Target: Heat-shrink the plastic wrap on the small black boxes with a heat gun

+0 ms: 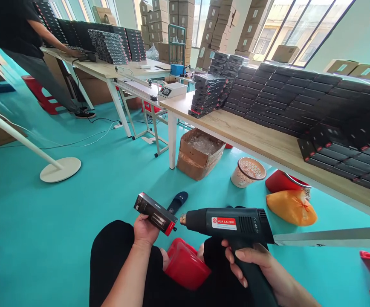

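**Heat gun meets one box, stacks wait on the bench**

The left hand point(145, 230) pinches a small black box point(155, 213) above the lap, its red end just beside the nozzle of the heat gun point(229, 224). The right hand point(261, 266) is wrapped tight around the gun's grip. This box looks mid-treatment. Many stacked boxes point(284, 98) lie on the bench point(252, 136). Open floor point(76, 221) lies to the left, and a red stool point(185, 266) sits close below.

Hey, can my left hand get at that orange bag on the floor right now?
Probably not easily. The left hand is closed around a small black box, and the orange bag lies far to the right, beyond the heat gun that the right hand holds across the way.
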{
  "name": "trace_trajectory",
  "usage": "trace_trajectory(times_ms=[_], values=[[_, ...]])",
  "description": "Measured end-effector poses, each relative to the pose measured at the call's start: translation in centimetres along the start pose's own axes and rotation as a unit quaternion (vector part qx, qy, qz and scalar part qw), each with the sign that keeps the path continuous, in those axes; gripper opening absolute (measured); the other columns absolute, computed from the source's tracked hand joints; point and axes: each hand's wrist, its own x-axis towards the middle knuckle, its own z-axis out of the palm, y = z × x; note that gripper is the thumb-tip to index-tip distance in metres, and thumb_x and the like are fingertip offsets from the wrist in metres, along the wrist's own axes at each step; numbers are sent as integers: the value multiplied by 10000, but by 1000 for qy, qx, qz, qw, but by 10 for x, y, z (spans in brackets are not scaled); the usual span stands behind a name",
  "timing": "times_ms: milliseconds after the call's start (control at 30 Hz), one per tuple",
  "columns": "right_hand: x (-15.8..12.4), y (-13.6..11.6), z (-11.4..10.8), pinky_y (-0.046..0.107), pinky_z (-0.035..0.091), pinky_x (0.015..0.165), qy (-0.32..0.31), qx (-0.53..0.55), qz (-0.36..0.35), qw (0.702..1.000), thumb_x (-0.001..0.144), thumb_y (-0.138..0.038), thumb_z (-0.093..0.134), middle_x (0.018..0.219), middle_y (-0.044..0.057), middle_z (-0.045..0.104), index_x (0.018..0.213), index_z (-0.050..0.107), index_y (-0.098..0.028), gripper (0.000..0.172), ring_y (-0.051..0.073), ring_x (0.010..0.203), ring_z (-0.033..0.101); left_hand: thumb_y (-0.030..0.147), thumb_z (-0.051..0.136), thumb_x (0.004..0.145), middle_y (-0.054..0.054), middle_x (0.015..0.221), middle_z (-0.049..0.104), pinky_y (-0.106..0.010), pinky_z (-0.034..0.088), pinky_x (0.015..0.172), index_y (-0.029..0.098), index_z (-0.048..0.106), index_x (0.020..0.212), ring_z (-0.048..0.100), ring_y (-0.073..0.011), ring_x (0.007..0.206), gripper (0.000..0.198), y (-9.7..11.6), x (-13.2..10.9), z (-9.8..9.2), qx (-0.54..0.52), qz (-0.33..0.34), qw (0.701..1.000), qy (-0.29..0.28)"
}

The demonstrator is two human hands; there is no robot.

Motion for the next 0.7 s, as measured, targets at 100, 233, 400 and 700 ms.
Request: trace_trajectory(times_ms=[100, 233, 400, 700], values=[[-1, 3, -2, 243, 426, 461, -5, -12, 8, 1000, 727, -333, 757, 772, 53, 649, 998, 730, -127, 342, 138, 555, 571, 111, 525, 569, -88, 740, 716, -404, 593, 619, 156, 651, 829, 691, -264, 650, 293, 0, 1, -1, 10, -6, 1000, -16], [1, 4, 6, 256, 442, 481, -9, -30, 16, 999, 725, -322, 749, 795, 54, 664, 979, 712, -136, 317, 144, 568, 572, 114, 535, 579, -92, 724, 706, -407, 587, 617, 147, 649, 806, 685, -270, 644, 256, -1, 3, -3, 26, -11, 999, -32], [0, 4, 16, 267, 451, 517, -10, -75, 13, 997, 733, -345, 752, 795, 41, 656, 1020, 697, -136, 360, 146, 594, 566, 120, 540, 585, -91, 665, 689, -400, 576, 580, 145, 641, 758, 667, -265, 593, 202, -3, 3, -5, 48, -3, 998, -30], [3, -4, 14, 250, 438, 470, -19, -89, 62, 994, 708, -334, 734, 776, 54, 663, 960, 697, -124, 330, 143, 557, 573, 132, 531, 600, -61, 609, 667, -345, 527, 530, 158, 627, 697, 620, -217, 521, 138, -10, 4, -4, 142, -9, 987, -70]])
